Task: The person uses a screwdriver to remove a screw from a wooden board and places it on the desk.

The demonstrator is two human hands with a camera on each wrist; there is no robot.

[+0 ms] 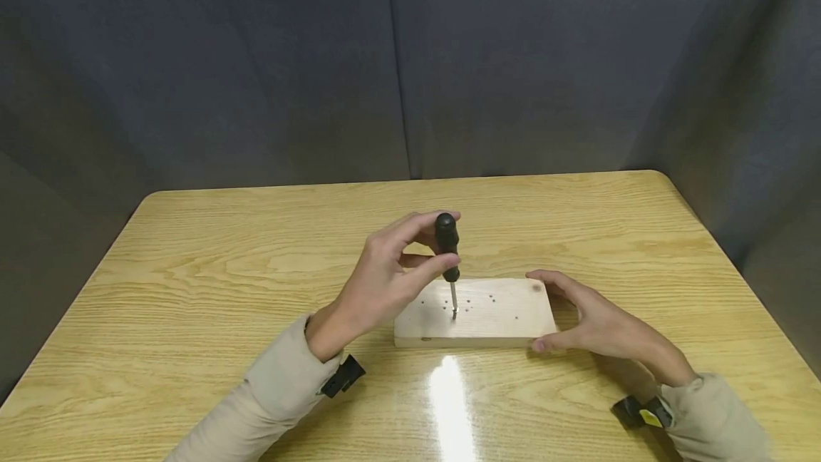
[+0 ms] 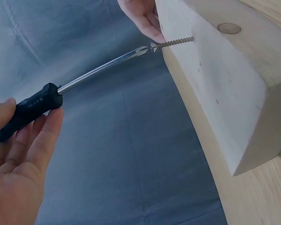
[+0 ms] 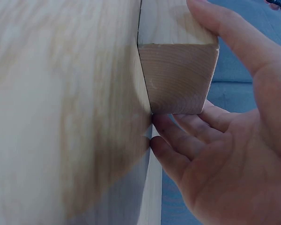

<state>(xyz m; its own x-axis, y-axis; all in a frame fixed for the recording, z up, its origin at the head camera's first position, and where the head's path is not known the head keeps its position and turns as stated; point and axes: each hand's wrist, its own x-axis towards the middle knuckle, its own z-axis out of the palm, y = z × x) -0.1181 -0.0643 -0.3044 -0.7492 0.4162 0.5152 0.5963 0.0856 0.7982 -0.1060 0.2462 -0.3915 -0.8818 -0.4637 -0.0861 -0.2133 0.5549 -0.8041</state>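
Observation:
A pale wooden block [image 1: 490,323] lies flat on the table, several small dark holes in its top. My left hand [image 1: 378,284] pinches the black handle of a Phillips screwdriver [image 1: 447,241] between thumb and fingers. The shaft points down at a screw [image 2: 175,42] that stands upright in the block, most of its thread showing. In the left wrist view the screwdriver's tip is right at the screw's head; whether they touch I cannot tell. My right hand [image 1: 596,323] grips the block's right end, thumb on the near side and fingers on the far side.
The wood-grain table [image 1: 256,255] has a bright light reflection near its front. Dark grey curtains [image 1: 276,70] surround its back and sides. A black wrist camera [image 1: 343,376] sits at the left cuff and another wrist camera [image 1: 641,412] at the right cuff.

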